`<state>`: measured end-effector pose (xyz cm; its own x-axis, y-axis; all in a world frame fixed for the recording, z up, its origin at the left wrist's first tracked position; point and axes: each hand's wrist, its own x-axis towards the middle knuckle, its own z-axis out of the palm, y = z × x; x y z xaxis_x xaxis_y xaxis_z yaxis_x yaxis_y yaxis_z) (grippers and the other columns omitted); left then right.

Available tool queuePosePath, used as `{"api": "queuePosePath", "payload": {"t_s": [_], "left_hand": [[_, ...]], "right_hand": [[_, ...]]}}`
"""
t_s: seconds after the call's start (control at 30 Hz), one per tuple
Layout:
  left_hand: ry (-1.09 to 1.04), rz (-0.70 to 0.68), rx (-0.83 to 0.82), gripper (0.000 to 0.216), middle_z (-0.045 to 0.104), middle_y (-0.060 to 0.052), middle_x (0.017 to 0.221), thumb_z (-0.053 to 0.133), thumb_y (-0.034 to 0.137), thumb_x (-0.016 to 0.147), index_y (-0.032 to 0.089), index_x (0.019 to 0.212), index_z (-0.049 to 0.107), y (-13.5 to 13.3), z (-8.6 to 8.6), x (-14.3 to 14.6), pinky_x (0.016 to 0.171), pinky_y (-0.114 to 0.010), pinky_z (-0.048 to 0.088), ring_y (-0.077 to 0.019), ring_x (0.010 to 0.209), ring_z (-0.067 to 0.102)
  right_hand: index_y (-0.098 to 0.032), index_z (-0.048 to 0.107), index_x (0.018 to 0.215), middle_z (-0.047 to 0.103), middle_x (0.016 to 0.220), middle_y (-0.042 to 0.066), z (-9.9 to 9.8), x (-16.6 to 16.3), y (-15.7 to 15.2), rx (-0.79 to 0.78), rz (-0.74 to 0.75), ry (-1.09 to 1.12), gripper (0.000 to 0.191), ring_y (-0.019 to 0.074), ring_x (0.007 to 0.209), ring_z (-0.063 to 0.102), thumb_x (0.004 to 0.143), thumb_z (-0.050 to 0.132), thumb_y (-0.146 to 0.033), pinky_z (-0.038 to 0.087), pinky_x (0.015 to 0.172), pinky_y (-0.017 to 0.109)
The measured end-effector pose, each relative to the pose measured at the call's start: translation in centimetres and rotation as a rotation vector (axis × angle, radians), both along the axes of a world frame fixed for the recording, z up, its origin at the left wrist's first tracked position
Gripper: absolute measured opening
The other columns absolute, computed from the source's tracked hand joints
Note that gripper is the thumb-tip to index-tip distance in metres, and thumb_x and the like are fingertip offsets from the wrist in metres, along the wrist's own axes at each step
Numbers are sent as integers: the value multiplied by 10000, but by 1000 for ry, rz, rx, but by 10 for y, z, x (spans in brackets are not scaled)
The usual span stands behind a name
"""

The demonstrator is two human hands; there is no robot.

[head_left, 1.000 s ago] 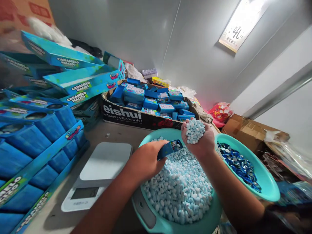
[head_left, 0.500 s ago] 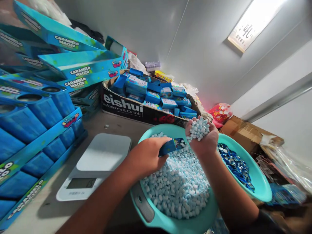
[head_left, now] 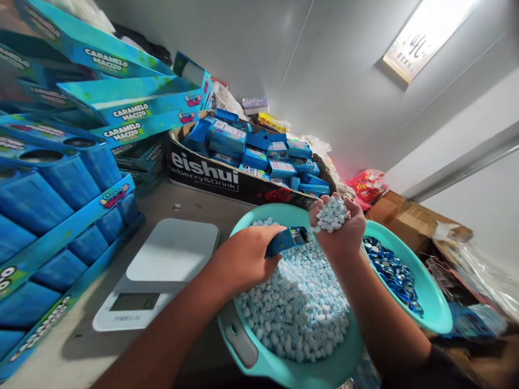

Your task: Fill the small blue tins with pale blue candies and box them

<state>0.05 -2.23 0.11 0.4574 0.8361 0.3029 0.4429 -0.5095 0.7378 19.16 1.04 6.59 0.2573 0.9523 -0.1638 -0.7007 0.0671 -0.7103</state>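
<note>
Slanting above a turquoise basin [head_left: 308, 374], a blue carton [head_left: 279, 243] is clasped by the left hand [head_left: 247, 256] — pale candies [head_left: 332, 214] are cupped in the right hand [head_left: 343, 241].

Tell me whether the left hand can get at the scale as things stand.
Probably yes: the scale sits close beside the left hand, with nothing seen between them. That hand holds a small blue box, though, which would likely hamper gripping.
</note>
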Motion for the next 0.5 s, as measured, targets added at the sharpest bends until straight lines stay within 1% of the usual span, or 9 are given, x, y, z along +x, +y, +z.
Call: {"api": "queuePosePath", "payload": {"t_s": [0.17,0.3,0.4,0.5], "left_hand": [[8,16,0,424,685,-57,1190,620,249,802,274,1226,636,-1,-2,0,959,-389,492,-289,1129,629],[58,30,0,433,679,-63,1222,612,262,819,261,1252,609,-3,-1,0,937,-406,500,-305,1138,626],[59,17,2,395,691,-55,1186,602,262,832,257,1227,611,-4,0,0,923,-407,503,-300,1116,635],[45,13,21,393,682,-60,1203,597,272,839,256,1231,605,-3,0,-1,923,-412,505,-302,1121,633]], "right_hand": [[-212,594,801,657,705,-6,0,-3,-1,-8,1,-14,156,113,706,661,813,457,-285,575,685,252],[-214,595,804,662,700,-6,0,-4,-1,-51,-9,12,152,111,701,665,817,456,-274,579,721,257],[-217,596,782,662,675,-6,-1,-3,-2,-69,3,-3,176,113,682,666,829,436,-274,582,715,258],[-214,604,762,664,668,5,-1,-3,-2,-70,45,-34,204,130,702,673,832,425,-283,580,702,266]]}}
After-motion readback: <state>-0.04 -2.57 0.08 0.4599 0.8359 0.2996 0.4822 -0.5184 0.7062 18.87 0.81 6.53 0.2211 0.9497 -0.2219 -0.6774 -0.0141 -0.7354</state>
